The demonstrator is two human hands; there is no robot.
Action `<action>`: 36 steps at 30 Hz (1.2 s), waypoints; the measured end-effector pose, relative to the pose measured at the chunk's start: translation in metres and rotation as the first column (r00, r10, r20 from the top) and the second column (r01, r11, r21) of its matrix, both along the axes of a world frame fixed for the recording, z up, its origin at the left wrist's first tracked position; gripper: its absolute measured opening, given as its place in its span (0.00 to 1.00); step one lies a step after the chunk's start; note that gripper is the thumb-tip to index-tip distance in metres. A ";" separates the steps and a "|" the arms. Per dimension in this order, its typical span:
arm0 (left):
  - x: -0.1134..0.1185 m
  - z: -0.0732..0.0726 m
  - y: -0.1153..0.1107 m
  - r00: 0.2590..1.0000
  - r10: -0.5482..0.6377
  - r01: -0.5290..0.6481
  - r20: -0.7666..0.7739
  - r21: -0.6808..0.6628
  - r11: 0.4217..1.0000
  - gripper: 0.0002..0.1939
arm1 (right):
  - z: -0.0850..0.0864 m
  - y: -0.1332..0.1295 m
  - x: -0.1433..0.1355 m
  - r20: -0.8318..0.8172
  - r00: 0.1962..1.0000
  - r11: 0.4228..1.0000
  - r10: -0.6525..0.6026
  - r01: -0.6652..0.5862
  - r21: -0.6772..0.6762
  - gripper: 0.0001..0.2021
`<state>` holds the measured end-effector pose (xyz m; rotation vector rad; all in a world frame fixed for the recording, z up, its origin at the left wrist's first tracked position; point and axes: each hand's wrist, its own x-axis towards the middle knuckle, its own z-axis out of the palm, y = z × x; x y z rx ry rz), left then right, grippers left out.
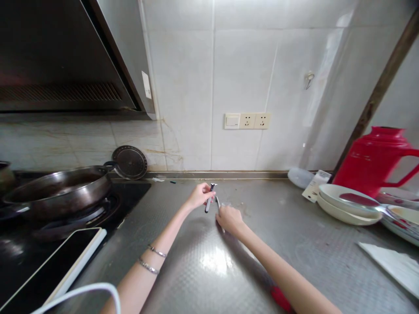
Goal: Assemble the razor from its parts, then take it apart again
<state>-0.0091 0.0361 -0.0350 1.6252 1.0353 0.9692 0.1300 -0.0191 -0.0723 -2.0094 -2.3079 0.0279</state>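
My left hand pinches a slim grey-and-black tool with a short crosswise metal head, razor-like in shape. The tool is held tilted just above the metal counter, head up. Close beside it on the right, my right hand rests low over the counter with its fingers curled round a thin, light-coloured strip-like thing. Most of that thing is hidden by the fingers, so its kind is unclear. A bit of clear plastic shows just behind the knuckles.
On the left, a steel pan stands on the black stove, with a white-edged phone-like device nearer me. At right are stacked white dishes, a red thermos jug and white paper. Something red lies by my right forearm.
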 end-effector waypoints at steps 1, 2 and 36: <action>0.000 -0.001 0.000 1.000 -0.003 0.003 -0.002 0.000 1.000 0.12 | -0.001 0.000 -0.001 -0.001 1.000 1.000 -0.003 0.003 -0.011 0.17; 0.000 -0.001 0.001 1.000 -0.006 0.006 -0.003 0.004 1.000 0.11 | -0.001 0.000 -0.001 -0.001 1.000 1.000 -0.004 0.004 -0.020 0.17; 0.005 0.065 -0.059 0.992 -0.097 0.118 -0.075 0.373 0.920 0.11 | 0.152 -0.042 0.109 -0.529 0.652 0.838 0.543 -0.375 0.398 0.19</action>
